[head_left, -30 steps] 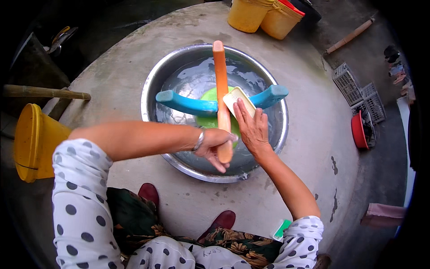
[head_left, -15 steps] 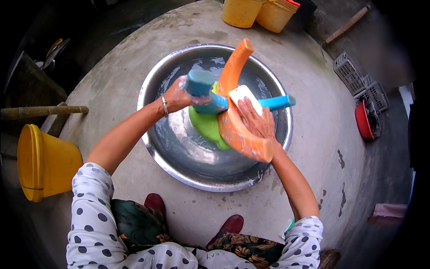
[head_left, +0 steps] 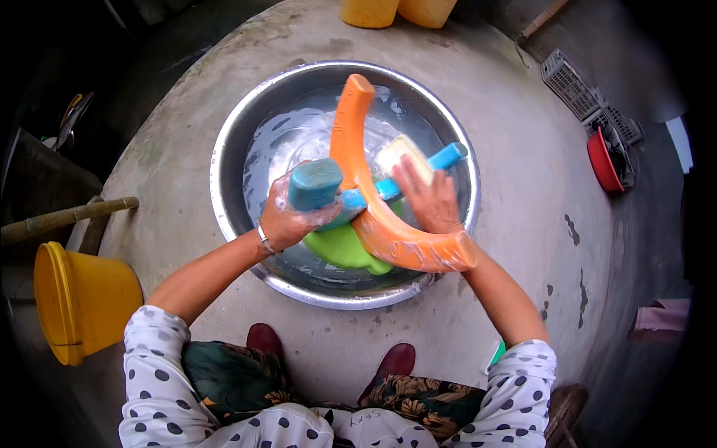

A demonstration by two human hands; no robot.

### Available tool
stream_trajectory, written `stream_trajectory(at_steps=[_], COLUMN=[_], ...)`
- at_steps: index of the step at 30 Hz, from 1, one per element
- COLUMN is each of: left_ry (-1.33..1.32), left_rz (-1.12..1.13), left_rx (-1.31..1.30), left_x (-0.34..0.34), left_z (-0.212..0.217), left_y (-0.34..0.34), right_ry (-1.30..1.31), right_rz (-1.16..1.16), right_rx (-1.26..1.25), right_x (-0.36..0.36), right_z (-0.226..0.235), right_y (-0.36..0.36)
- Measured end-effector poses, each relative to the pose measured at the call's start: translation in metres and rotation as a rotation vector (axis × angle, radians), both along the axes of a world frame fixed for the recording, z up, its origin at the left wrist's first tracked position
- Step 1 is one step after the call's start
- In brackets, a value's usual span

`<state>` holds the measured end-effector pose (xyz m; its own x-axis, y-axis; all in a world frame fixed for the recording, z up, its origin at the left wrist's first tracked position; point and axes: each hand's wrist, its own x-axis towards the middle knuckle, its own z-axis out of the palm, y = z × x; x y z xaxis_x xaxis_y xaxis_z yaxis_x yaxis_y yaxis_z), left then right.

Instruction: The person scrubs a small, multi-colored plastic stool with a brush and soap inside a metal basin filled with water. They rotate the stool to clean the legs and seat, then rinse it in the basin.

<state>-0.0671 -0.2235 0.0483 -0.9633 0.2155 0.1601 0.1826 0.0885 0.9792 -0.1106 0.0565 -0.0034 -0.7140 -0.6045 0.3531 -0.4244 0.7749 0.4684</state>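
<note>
A plastic piece with a curved orange arc crossed by a blue bar with a blue block end is held over a wide metal basin. My left hand wraps around the blue part just below the block, with foam on its fingers. A cream-white, flat rectangular block, like a sponge or brush, is under my right hand, against the blue bar beyond the arc. Some of those fingers are blurred. Below the arc, a bright green piece shows partly; whether it is joined on is hidden. Suds streak the orange surface.
Shallow water lies in the basin, which stands on a concrete floor. A yellow bucket and a bamboo pole are at the left. More yellow buckets stand at the back. Grey crates and a red basin are at right.
The plastic piece has turned and shifted slightly left and down in view. My left hand has come nearer me with it. The white block is now farther along the blue bar, beyond the arc.
</note>
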Motion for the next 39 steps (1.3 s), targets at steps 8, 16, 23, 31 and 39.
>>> stream_trajectory(at_steps=[8, 16, 23, 31, 39], left_ry=[0.142, 0.070, 0.103, 0.088, 0.047], left_rz=[0.051, 0.067, 0.233, 0.223, 0.211], left_rx=[-0.103, 0.018, 0.097, 0.044, 0.158], left_x=[0.007, 0.010, 0.015, 0.018, 0.022], left_z=[0.004, -0.006, -0.020, -0.035, -0.045], left_y=[0.006, -0.008, -0.017, -0.019, -0.033], right_ry=[-0.070, 0.225, -0.428, -0.819, -0.762], right_rz=[0.097, -0.228, -0.140, 0.122, 0.144], right_rx=[-0.121, -0.181, -0.833, -1.136, -1.048], right_x=[0.022, -0.041, 0.047, 0.070, 0.071], right_z=[-0.016, 0.042, 0.128, 0.045, 0.059], right_y=[-0.003, 0.031, -0.074, -0.135, -0.155])
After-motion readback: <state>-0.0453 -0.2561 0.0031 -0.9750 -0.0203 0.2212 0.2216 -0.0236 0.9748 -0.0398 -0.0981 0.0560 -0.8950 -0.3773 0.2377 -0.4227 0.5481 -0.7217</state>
